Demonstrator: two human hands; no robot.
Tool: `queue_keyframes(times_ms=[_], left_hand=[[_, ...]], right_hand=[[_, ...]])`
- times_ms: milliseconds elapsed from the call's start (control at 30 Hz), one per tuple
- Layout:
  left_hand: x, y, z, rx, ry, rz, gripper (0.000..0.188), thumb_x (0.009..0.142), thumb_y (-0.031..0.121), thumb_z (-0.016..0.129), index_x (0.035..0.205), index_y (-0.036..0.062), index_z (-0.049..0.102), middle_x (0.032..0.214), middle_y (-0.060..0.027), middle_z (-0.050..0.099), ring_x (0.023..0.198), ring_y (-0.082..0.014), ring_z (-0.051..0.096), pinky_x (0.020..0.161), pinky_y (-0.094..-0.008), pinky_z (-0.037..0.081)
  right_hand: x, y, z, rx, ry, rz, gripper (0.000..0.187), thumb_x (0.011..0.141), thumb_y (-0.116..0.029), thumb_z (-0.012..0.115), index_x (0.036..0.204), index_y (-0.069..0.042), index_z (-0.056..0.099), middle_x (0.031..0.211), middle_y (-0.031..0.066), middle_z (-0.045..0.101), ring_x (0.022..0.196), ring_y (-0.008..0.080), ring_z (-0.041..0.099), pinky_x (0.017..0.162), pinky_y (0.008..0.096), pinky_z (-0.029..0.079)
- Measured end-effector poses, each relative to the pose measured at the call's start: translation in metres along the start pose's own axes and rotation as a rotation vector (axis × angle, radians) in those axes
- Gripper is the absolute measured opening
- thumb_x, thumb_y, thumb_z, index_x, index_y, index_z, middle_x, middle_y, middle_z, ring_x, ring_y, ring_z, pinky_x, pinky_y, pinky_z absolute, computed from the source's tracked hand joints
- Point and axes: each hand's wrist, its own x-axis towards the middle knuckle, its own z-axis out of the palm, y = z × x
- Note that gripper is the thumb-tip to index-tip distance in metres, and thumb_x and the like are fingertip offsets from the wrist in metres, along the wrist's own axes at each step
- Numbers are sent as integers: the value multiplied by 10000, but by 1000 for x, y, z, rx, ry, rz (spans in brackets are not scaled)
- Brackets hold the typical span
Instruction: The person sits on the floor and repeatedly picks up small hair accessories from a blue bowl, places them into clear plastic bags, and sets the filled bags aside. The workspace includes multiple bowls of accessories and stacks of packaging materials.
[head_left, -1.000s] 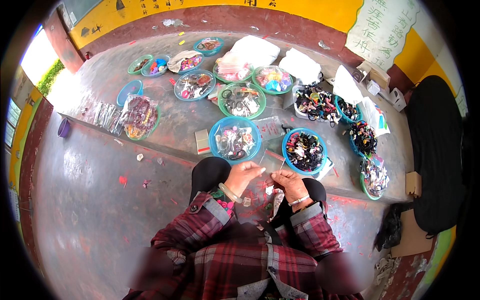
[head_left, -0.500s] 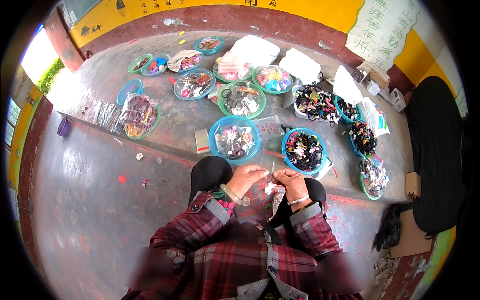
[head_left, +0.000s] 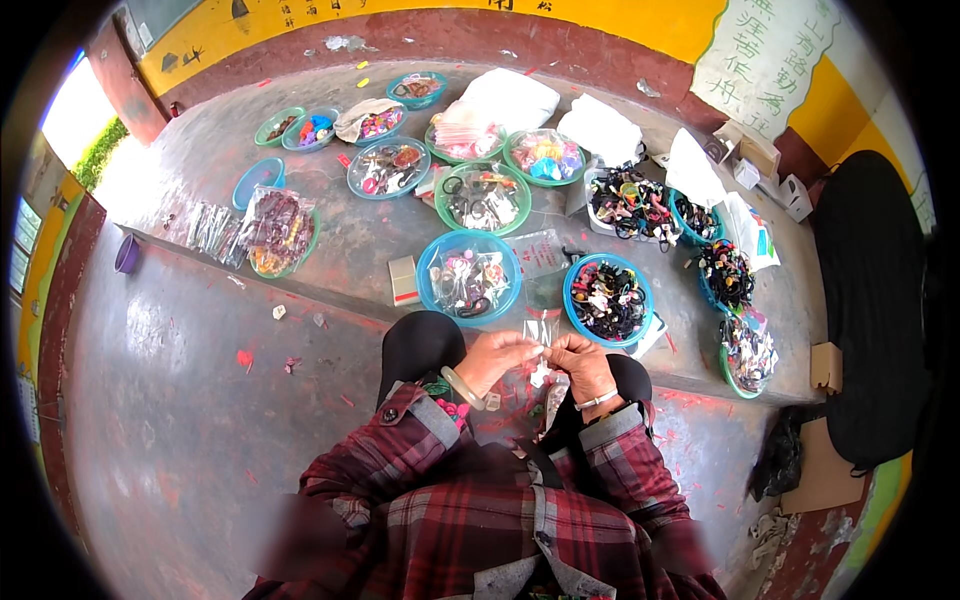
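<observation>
In front of my knees, both hands come together, fingertips nearly touching. My left hand [head_left: 490, 362] is closed in a pinch on the lower left edge of a small clear plastic bag [head_left: 541, 326] with a whitish card-like panel. My right hand [head_left: 585, 368] pinches the same bag at its lower right. The bag stands up flat above the fingertips; whether anything is inside is too small to tell. A small white scrap-like piece [head_left: 541, 376] shows just below, between the hands. Closest beyond them are a blue basket [head_left: 424, 297] of bagged small items and a blue basket [head_left: 570, 318] of black hair ties with charms.
On the raised concrete ledge, more baskets stand behind, including a green one [head_left: 524, 215] with black bands. A white bin [head_left: 600, 228] overflows with hair ties. A small box [head_left: 403, 281] lies left of the near basket. A purple bucket [head_left: 126, 254] stands far left.
The clear bag, a thin upright sliver between my fingertips before, now shows its flat face. My hands have drawn slightly closer together.
</observation>
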Motion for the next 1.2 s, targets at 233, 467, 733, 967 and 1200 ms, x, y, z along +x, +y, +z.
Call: queue_keyframes(times_ms=[233, 467, 733, 967, 1200], left_hand=[[-1, 0, 1, -23, -4, -19, 189, 855, 151, 593, 940, -16, 624, 862, -50, 636, 781, -108, 587, 732, -244, 465], [0, 0, 2, -92, 9, -8, 186, 873, 143, 566, 952, -17, 621, 844, -47, 635, 765, -104, 589, 715, -235, 467], [-4, 6, 7, 61, 139, 57, 153, 846, 129, 605, 883, -16, 639, 766, -17, 618, 694, -61, 540, 635, -202, 432], [-1, -1, 1, 96, 169, 131, 153, 839, 92, 603, 903, -41, 644, 787, -13, 627, 701, -41, 534, 623, -189, 440], [1, -5, -1, 144, 212, 165, 137, 821, 94, 622, 852, -37, 648, 765, -7, 628, 694, -32, 519, 611, -190, 425]], right_hand=[[-1, -1, 3, 36, -23, -6, 107, 758, -9, 658, 705, -47, 574, 657, 0, 581, 576, 69, 519, 546, 199, 395], [1, 3, -2, 75, -25, 14, 105, 766, -34, 665, 710, -60, 580, 659, -12, 580, 564, 63, 508, 537, 189, 387], [-1, -1, 3, 82, -28, 43, 47, 779, -45, 656, 801, -42, 615, 709, 6, 610, 594, 79, 546, 542, 198, 407], [-1, -1, 3, 38, -81, 57, 89, 784, -51, 651, 850, -2, 619, 734, 52, 630, 636, 127, 588, 583, 230, 445], [-2, -3, 5, -12, -88, 58, 83, 789, -65, 646, 845, -6, 627, 727, 49, 633, 630, 117, 584, 575, 230, 442]])
